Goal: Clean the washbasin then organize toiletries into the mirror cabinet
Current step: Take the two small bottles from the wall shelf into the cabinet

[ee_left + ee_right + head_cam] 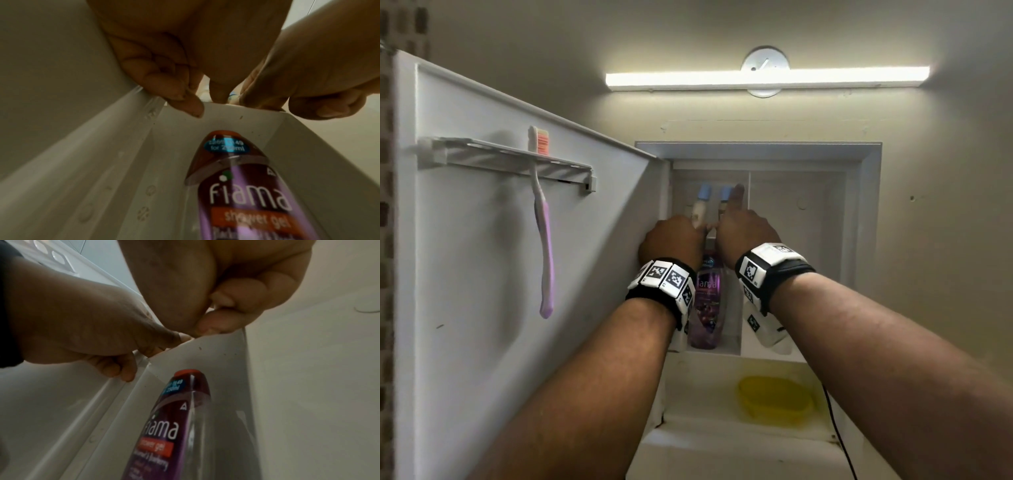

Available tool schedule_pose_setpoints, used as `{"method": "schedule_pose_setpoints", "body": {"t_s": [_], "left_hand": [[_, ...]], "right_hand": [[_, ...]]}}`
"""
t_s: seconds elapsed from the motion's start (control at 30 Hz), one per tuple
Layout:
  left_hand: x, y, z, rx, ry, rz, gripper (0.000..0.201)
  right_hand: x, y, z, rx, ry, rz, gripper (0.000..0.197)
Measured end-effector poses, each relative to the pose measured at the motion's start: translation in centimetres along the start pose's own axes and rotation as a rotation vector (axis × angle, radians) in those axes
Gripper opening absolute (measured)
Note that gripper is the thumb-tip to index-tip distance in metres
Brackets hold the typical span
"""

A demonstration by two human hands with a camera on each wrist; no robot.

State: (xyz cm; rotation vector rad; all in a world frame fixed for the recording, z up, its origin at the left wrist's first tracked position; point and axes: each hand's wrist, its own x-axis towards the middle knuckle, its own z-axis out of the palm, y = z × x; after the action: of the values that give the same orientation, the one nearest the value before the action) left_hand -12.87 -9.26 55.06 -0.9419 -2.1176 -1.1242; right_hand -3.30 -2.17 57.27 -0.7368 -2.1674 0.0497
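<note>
With door swung open to the left, mirror cabinet [859, 161] shows 2 compartments split by a vertical divider.
- Upper left compt.: 2 tubes w/ blue caps, upright on the shelf, left tube [702, 205] & right tube [723, 202].
- Left hand [671, 240]: fingers curled round left tube's lower end.
- Right hand [746, 233]: curled at right tube's base, thumb up alongside it; exact grip can't tell.
- Lower left compt.: purple shower gel bottle [707, 301], upright, just below both hands.
- Door inside: rack [500, 154] w/ pink toothbrush [544, 246] hanging, bristles up.
- Ledge below cabinet: yellow soap dish [774, 401].
</note>
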Motion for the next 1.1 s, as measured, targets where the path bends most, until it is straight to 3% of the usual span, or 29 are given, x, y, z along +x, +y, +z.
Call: {"method": "schedule_pose_setpoints", "body": {"t_s": [0.1,0.23,0.3,0.43,0.6,0.73,0.97,1.1], "left_hand": [[-0.4,-0.1,0.1,0.029,0.005,0.027,0.047],[-0.6,0.0,-0.2,0.032,-0.005,0.031,0.044],[-0.6,0.2,-0.5,0.018,-0.009,0.0,0.041],[-0.3,0.8,-1.1,0.004,-0.029,-0.045,0.029],[0.1,1.0,-1.2,-0.003,-0.025,-0.031,0.025],[-0.4,0.7,-1.1,-0.011,-0.004,-0.008,0.037],[-0.9,0.7,-1.4,0.013,-0.01,0.001,0.04],[-1.8,0.5,-1.5,0.012,-0.061,0.012,0.04]], "right_hand": [[-0.4,0.3,0.5,-0.01,-0.007,0.016,0.095],[-0.3,0.6,0.8,-0.035,0.001,0.055,0.089],[0.0,0.6,1.0,-0.026,0.029,0.08,0.078],[0.0,0.5,1.0,-0.004,0.061,0.076,0.034],[0.3,0.5,0.8,0.007,0.047,0.089,0.019],[0.2,0.3,0.6,-0.007,0.031,0.081,0.021],[-0.5,0.3,0.5,-0.008,0.044,0.075,0.028],[-1.6,-0.2,0.9,0.085,0.057,0.141,0.045]]}}
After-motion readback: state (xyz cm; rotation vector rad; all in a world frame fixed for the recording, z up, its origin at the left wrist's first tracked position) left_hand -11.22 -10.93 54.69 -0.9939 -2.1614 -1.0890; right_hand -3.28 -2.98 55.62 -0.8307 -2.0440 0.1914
